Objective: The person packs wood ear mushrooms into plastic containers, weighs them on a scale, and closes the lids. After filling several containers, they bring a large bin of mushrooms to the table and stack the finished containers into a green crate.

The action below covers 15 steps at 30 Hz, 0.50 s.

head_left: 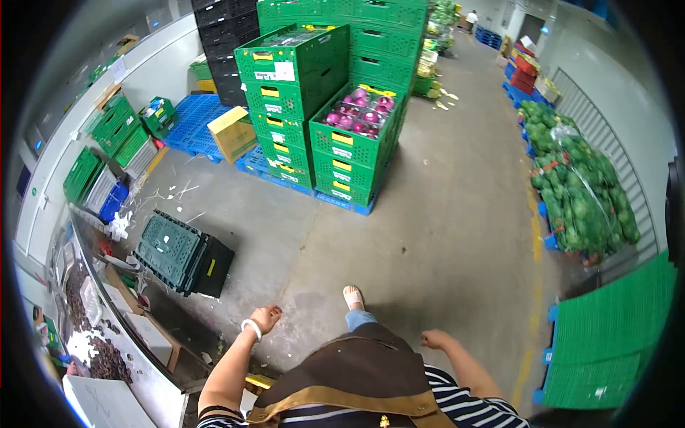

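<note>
My left hand [267, 317] hangs in front of me over the bare floor, its fingers loosely bent and slightly apart, with nothing in it. A white band [251, 328] circles that wrist. The nearest object to it is a dark green lidded crate [170, 245] on the floor, not touched. On the other side of the brown apron [364, 367], my right hand [434, 339] has its fingers curled in and holds nothing that I can see. One foot in a light shoe [352, 296] is stretched forward.
Ahead, green crates [285, 100] stand stacked on blue pallets; the top of one stack holds purple-red round produce [359, 112]. At right are netted green vegetables [578, 192] and flat green stacks [606, 342]. A metal table [153, 392] with dark pieces flanks my left.
</note>
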Available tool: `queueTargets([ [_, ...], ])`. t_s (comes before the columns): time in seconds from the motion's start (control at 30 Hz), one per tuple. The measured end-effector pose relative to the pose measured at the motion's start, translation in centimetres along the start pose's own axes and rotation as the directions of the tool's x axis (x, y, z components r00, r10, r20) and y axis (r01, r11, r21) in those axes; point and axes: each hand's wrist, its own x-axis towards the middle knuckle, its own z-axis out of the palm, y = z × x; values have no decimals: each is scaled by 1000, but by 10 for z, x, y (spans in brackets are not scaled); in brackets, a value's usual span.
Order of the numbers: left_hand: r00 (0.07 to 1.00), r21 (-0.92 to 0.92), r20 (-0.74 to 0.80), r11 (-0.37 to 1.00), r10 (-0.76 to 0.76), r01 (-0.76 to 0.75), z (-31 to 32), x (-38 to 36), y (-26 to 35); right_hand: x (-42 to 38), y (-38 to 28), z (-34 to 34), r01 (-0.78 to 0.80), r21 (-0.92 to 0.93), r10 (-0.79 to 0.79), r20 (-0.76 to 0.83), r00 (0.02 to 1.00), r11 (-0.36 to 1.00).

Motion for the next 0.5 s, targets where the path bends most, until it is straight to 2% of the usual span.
queueTargets([
  [0.03,998,22,-8,998,-61,61,-3,17,-10,33,4,-39,33,-53,-32,14,999,998],
  [0.1,983,77,-50,980,-178,182,-10,42,-41,89,-9,-134,55,-153,-69,-85,994,987],
  [0.13,970,75,7,968,-241,240,-18,44,-44,121,-18,-165,48,-171,-66,-101,993,984],
  [0.17,950,90,68,950,-305,298,-32,44,-50,153,-25,-198,93,-80,-104,-145,984,992],
  [0.23,942,-119,285,969,-178,218,-67,52,-67,207,-58,-288,135,84,-104,-300,948,987],
  [0.27,941,-94,275,968,-198,231,-92,59,-57,236,-72,-330,165,31,-141,-379,914,986],
  [0.33,962,-97,88,959,-259,267,-123,94,-95,294,-106,-401,229,88,-138,-576,806,969],
  [0.37,956,-108,-3,951,-292,290,-129,105,-112,300,-144,-452,255,181,-107,-576,810,950],
  [0.4,959,-251,-76,936,-274,247,-144,117,-114,344,-151,-473,423,338,-115,-651,750,841],
  [0.43,951,-381,-163,906,-263,185,-173,141,-106,381,-166,-499,495,336,-110,-730,675,802],
  [0.47,941,-506,-163,844,-296,179,-200,167,-103,406,-186,-527,581,358,-106,-781,615,731],
  [0.5,932,-617,-157,769,-328,167,-228,196,-104,420,-211,-554,592,472,-12,-775,632,653],
])
